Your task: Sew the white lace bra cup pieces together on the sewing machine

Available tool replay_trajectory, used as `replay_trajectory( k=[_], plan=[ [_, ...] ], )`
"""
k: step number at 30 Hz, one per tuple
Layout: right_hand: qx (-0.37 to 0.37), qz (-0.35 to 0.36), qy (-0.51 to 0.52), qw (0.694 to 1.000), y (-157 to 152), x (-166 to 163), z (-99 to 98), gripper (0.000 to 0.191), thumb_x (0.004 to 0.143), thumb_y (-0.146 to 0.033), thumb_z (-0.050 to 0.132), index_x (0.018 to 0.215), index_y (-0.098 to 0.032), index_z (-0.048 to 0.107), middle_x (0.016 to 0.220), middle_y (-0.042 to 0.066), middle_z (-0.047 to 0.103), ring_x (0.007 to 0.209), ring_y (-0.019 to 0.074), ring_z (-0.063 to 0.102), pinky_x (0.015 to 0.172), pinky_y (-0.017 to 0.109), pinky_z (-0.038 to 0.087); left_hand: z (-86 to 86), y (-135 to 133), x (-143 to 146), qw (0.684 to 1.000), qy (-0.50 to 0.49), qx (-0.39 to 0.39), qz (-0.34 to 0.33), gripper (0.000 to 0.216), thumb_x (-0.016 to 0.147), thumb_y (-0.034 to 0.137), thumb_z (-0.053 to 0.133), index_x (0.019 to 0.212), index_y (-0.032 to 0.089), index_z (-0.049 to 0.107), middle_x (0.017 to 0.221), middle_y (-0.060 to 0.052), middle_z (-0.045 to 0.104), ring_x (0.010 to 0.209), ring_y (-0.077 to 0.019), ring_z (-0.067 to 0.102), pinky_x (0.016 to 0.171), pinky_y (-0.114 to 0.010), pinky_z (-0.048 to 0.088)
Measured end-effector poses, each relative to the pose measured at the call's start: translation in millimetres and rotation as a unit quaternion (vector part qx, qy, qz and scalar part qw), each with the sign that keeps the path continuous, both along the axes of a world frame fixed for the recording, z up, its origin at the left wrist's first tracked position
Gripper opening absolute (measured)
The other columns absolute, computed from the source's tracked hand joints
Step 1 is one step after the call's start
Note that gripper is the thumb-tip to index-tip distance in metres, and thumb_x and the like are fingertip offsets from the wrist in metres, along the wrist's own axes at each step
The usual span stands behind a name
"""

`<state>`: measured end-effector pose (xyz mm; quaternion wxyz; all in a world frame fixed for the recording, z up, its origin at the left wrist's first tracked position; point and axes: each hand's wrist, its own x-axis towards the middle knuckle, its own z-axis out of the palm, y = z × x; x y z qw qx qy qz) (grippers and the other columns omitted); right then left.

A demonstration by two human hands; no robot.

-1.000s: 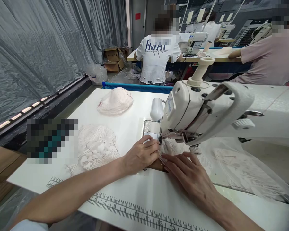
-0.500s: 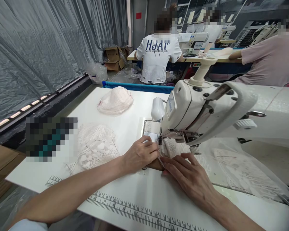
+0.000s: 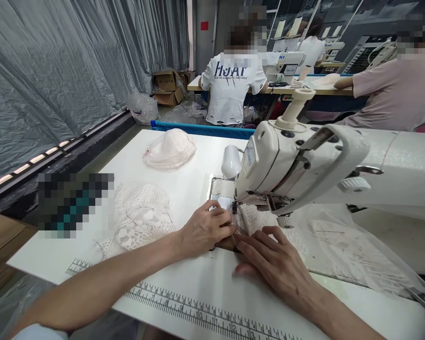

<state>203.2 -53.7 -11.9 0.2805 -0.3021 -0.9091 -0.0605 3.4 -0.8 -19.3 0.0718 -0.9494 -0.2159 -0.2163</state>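
A white sewing machine (image 3: 265,156) reaches in from the right, its needle area just beyond my fingers. Left of the needle, my left hand (image 3: 207,226) has its fingers curled together low over the metal plate; its fingertips hide whatever they pinch. My right hand (image 3: 274,259) lies nearly flat, fingers stretched toward the needle area and thumb apart from them, slightly blurred. Its fingertips come close to my left hand's. Pale lace fabric (image 3: 255,218) lies under the machine head, behind my right fingers. A brown strip (image 3: 227,243) shows between the two hands, partly covered.
A pale moulded cup (image 3: 172,148) and lace pieces (image 3: 145,217) lie on the white table to the left. More lace (image 3: 354,250) spreads on the right near scissors (image 3: 423,300). A printed ruler (image 3: 198,309) runs along the front. Co-workers sit beyond the blue edge (image 3: 201,128).
My right thumb has swung away from its index finger, and that hand has shifted slightly left. My left hand stays almost in place. The camera view has turned a little.
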Motion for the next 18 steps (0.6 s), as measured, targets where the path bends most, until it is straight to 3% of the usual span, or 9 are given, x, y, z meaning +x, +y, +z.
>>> replay_trajectory(
  k=[7,18],
  plan=[
    [-0.002,-0.082,-0.054,0.995,4.0,6.4,-5.0,0.059,0.093,-0.056,0.021,0.101,-0.013,0.061,0.101,0.013,0.070,0.088,0.0247,0.062,0.079,0.040,0.035,1.3,0.2,2.3,1.000,-0.004,0.009,0.009,0.024,0.090,0.007,0.038,0.097,0.016,0.059,0.091,-0.002,0.064,0.086,-0.0122,0.060,0.091,-0.034,0.040],
    [0.056,-0.114,-0.096,0.987,13.0,4.1,-3.4,0.063,0.095,-0.053,0.018,0.104,-0.010,0.064,0.110,0.014,0.068,0.082,0.0233,0.064,0.077,0.039,0.034,-5.7,14.1,2.3,1.000,-0.007,-0.001,0.029,0.023,0.093,0.014,0.038,0.105,0.017,0.057,0.107,-0.005,0.062,0.093,-0.0126,0.061,0.101,-0.039,0.035]
  ],
)
